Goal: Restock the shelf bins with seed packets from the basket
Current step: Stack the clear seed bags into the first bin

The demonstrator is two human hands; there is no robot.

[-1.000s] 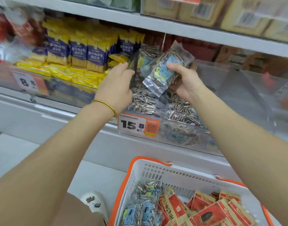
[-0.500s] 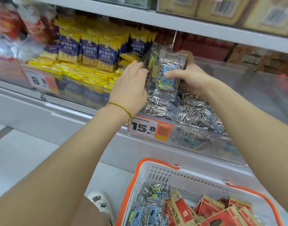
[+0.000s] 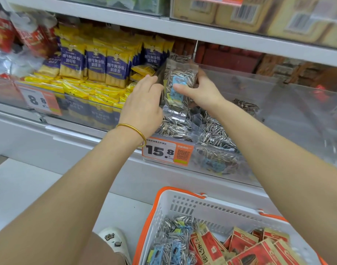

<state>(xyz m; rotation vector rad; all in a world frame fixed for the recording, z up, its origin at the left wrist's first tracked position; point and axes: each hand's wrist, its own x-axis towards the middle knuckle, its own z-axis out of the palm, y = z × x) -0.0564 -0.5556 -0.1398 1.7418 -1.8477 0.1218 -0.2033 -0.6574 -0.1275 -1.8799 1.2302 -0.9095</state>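
Head cam, sunflower seed packet [image 3: 180,81] now upright in the clear bin [image 3: 240,165], tilted a moment ago, our right hand [image 3: 201,91] pinching it, thumb on the blue label, our left hand [image 3: 142,106] flat, fingers straight, alongside, 15.8 tag [image 3: 166,153] on the front, 8.8 tag [image 3: 39,101] further left, basket [image 3: 211,209] below.

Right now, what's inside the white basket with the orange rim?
The basket holds clear packets of striped seeds with blue labels at the left and red packets at the right. The packets cover its bottom, and the person's right forearm hides its right corner.
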